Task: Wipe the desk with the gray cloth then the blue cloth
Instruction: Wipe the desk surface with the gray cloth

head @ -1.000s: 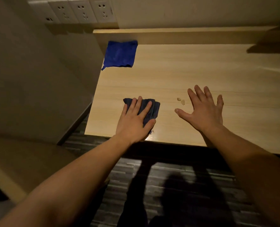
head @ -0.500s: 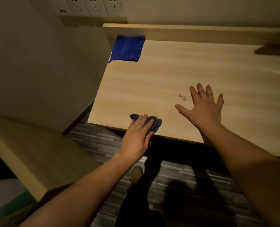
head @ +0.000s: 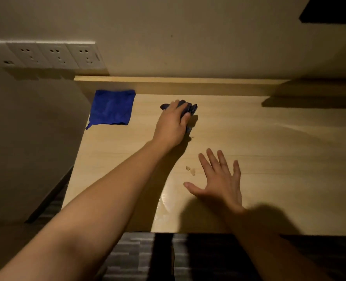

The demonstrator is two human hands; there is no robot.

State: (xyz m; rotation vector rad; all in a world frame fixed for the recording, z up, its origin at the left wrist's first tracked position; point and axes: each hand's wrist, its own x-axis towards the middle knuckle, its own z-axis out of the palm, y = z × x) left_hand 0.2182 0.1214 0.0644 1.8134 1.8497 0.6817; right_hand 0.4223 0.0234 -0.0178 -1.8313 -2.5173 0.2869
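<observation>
1. The left hand [head: 173, 123] is pressing down on the gray cloth [head: 189, 108] near the back of the desk [head: 269, 159], fingers curled over it and gripping it; the cloth is bunching up, dark and crumpled, showing past the fingertips at about 1 o'clock from the knuckles.
2. The right hand [head: 220, 182] is resting flat and spread on the desk nearer the front edge, holding nothing.
3. The blue cloth [head: 111, 107] is lying flat, a roughly square fold in the back left corner, one small corner hanging off the desk's left edge. It is sitting at about 9 o'clock from the left hand, near it but apart, so the left hand is clearly the closer one for the swap.
4. A few small crumbs [head: 190, 170] are sitting just beside the right hand's index finger, at about 6 o'clock from the gray cloth.
5. Judging by this, the gray-cloth pass is looking unfinished; the blue cloth is lying untouched.
</observation>
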